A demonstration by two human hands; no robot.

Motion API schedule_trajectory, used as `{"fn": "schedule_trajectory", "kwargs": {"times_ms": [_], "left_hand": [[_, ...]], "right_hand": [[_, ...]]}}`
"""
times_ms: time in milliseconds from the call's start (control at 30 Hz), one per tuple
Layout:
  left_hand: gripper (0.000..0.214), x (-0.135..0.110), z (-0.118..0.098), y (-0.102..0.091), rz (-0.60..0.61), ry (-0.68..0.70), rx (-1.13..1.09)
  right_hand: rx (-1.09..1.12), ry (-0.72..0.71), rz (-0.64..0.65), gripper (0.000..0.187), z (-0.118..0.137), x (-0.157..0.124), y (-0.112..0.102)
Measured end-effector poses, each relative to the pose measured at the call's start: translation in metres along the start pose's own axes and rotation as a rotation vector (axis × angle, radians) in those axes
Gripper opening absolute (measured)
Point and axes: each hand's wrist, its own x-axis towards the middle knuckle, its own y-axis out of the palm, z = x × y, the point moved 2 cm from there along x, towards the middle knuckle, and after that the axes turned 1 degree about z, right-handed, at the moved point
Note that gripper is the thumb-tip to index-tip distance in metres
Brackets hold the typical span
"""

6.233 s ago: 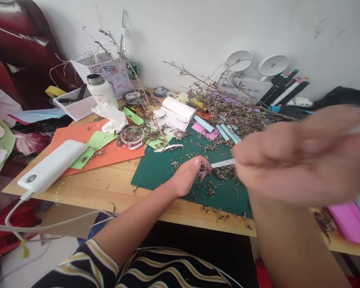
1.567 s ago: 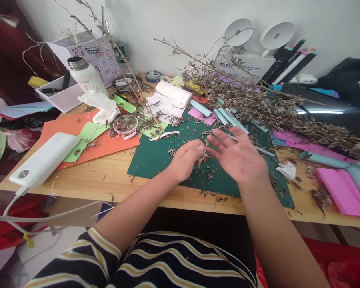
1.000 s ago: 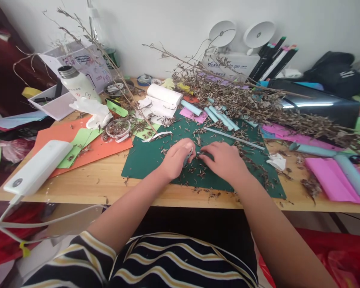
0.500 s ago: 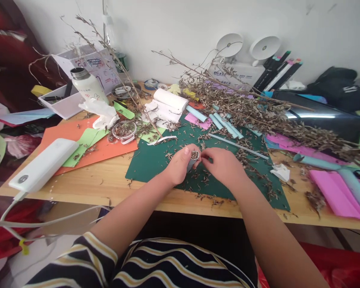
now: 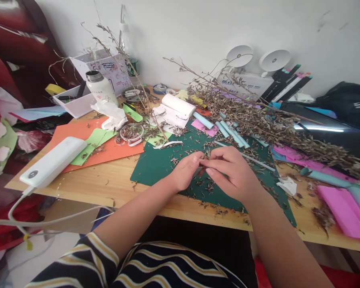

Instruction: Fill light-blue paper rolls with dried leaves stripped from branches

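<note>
pale and mostly hidden, the tube (image 5: pixel 197 172) is over the green cutting mat (image 5: pixel 154 168), grasped by the left hand (image 5: pixel 186 172); what the right hand (image 5: pixel 232 172) grips beside it, i cannot tell. likely light, crushable paper: hold mid-length.

Clasped in the left hand (image 5: pixel 185 173) above the green mat (image 5: pixel 156 166): a pale tube (image 5: pixel 198 173), mostly hidden by fingers. Shows just a sliver of wall between the two hands; mouth and contents out of sight, tilt impossible to judge. Just beside it, the bent fingers of the right hand (image 5: pixel 235 174), contact unclear. Strewn over the mat around both, dried leaf bits (image 5: pixel 210 187): grey-brown, curled, in clumps and single shreds, some on the front edge of the wooden table (image 5: pixel 87 186).
</note>
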Motion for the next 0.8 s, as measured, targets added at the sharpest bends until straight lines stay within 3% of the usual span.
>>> {"fn": "schedule_trajectory", "kwargs": {"times_ms": [133, 267, 333, 467, 567, 800], "left_hand": [[0.042, 0.0, -0.002, -0.001, 0.012, -0.086, -0.068], [0.033, 0.001, -0.002, 0.001, 0.028, -0.078, -0.152], [0.03, 0.001, -0.001, 0.002, 0.028, -0.062, -0.181], [0.025, 0.002, 0.0, 0.002, 0.006, -0.084, -0.175], [0.022, 0.003, -0.002, 0.002, 0.015, -0.099, -0.15], [0.028, -0.001, 0.002, 0.001, 0.005, -0.097, -0.13]], "right_hand": [[0.327, 0.168, 0.005, 0.021, -0.007, -0.009, 0.008], [0.792, 0.409, -0.183, 0.015, -0.016, -0.011, 0.025], [0.897, 0.474, -0.223, 0.017, -0.018, -0.009, 0.031], [0.84, 0.476, -0.122, 0.012, -0.016, -0.004, 0.031], [0.688, 0.417, -0.128, 0.01, -0.015, -0.004, 0.026], [0.427, 0.135, -0.186, 0.02, -0.009, -0.009, 0.02]]}}
